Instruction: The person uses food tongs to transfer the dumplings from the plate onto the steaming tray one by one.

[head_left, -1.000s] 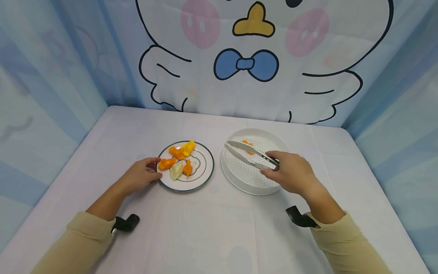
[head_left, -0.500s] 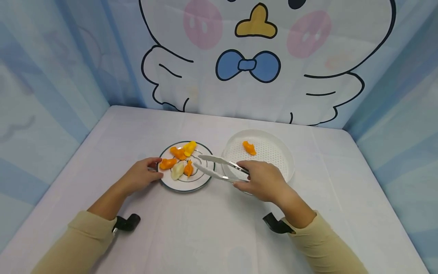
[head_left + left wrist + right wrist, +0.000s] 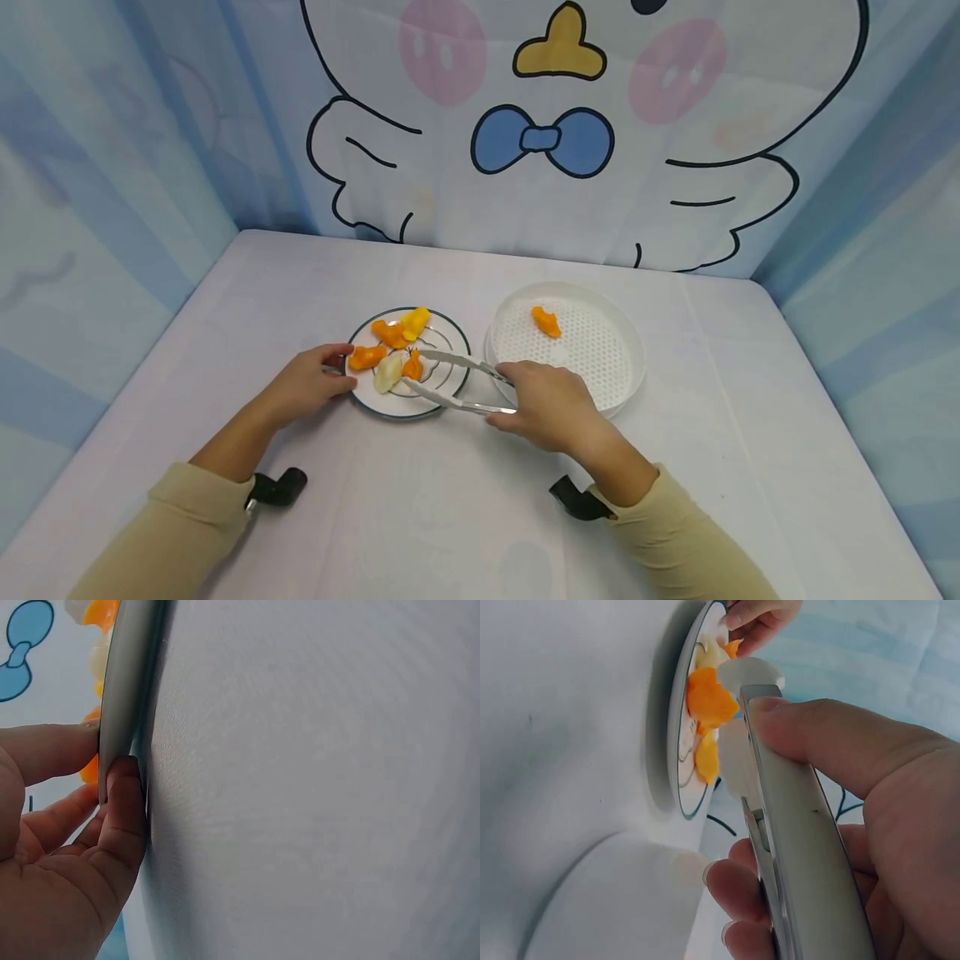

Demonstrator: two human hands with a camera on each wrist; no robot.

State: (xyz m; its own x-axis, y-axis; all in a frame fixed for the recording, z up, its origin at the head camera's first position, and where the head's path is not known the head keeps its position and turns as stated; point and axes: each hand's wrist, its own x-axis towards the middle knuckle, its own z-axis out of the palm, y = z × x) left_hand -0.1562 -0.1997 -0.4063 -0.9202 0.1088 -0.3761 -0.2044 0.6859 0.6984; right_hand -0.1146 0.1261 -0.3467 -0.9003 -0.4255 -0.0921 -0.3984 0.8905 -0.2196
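My left hand (image 3: 306, 383) pinches the left rim of a white plate (image 3: 397, 407) with a dark edge line. In the left wrist view the thumb (image 3: 56, 750) lies over the rim and a finger is under it. My right hand (image 3: 551, 408) grips silver tongs (image 3: 461, 361) with pale tips. Their tips are spread over the plate, on either side of a small orange piece (image 3: 413, 367). Beside that lie a pale yellow lump (image 3: 388, 373), another orange lump (image 3: 367, 358), and at the back an orange (image 3: 390, 334) and a bright yellow lump (image 3: 415, 323).
Right of the plate stands a round white dish (image 3: 600, 358) with a dimpled, grid-like base. One orange lump (image 3: 546, 322) lies in it, toward the back. A pale cloth (image 3: 420, 500) covers the table, and a printed curtain (image 3: 540, 208) hangs behind.
My right hand has moved left with the tongs, from over the white dish to the plate. The orange lump in the dish, which the tongs partly hid, now shows whole. My left hand stays put.
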